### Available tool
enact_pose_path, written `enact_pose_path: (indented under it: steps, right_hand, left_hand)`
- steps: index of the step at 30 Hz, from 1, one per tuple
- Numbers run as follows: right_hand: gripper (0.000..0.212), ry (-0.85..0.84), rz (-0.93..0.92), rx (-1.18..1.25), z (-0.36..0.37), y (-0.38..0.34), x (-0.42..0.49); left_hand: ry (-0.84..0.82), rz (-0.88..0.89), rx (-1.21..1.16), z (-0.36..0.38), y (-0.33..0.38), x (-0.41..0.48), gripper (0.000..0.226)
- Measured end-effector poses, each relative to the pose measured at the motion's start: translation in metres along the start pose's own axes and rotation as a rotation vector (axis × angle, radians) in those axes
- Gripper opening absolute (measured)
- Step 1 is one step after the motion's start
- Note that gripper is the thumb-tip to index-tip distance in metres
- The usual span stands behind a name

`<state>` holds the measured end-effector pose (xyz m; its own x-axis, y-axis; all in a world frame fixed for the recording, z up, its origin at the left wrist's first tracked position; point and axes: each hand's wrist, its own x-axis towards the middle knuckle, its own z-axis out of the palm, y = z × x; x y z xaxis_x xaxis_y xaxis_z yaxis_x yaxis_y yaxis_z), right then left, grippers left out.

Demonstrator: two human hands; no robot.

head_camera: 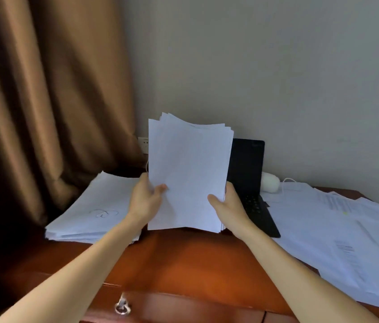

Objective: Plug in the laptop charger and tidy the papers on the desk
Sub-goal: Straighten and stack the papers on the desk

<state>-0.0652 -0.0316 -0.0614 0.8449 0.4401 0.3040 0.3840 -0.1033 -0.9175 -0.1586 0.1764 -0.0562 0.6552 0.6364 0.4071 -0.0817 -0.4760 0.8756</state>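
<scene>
I hold a sheaf of white papers point(188, 173) upright, its bottom edge resting on the wooden desk point(184, 259). My left hand point(145, 197) grips its left edge and my right hand point(227, 205) grips its right edge, thumbs on the front sheet. Behind the sheaf stands an open black laptop point(249, 173), partly hidden. A white charger block point(270, 181) with a thin white cable point(288, 180) lies to the right of the laptop. A white wall socket point(143, 144) shows at the wall beside the curtain.
A neat stack of papers point(90, 215) lies on the desk's left side, with a scribble on its top sheet. Loose printed sheets point(347, 234) are spread over the right side. A brown curtain point(44, 113) hangs at the left. A drawer with a key point(122, 306) sits below the desk's front edge.
</scene>
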Motion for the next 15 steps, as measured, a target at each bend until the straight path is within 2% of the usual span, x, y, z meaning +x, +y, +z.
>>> enact_pose_path:
  steps: [7,10,15]
  right_hand:
    - [0.039,-0.160,0.035,0.098,0.096,-0.016,0.027]
    - [0.040,-0.215,0.057,0.121,0.133,-0.014,0.033]
    - [0.044,-0.294,0.075,0.088,0.179,-0.005,0.040]
  left_hand:
    - [0.104,-0.055,0.260,-0.090,-0.021,0.023,0.022]
    - [0.092,-0.100,0.383,-0.119,-0.035,0.034,0.028]
    - [0.060,-0.140,0.509,-0.151,-0.059,0.041,0.025]
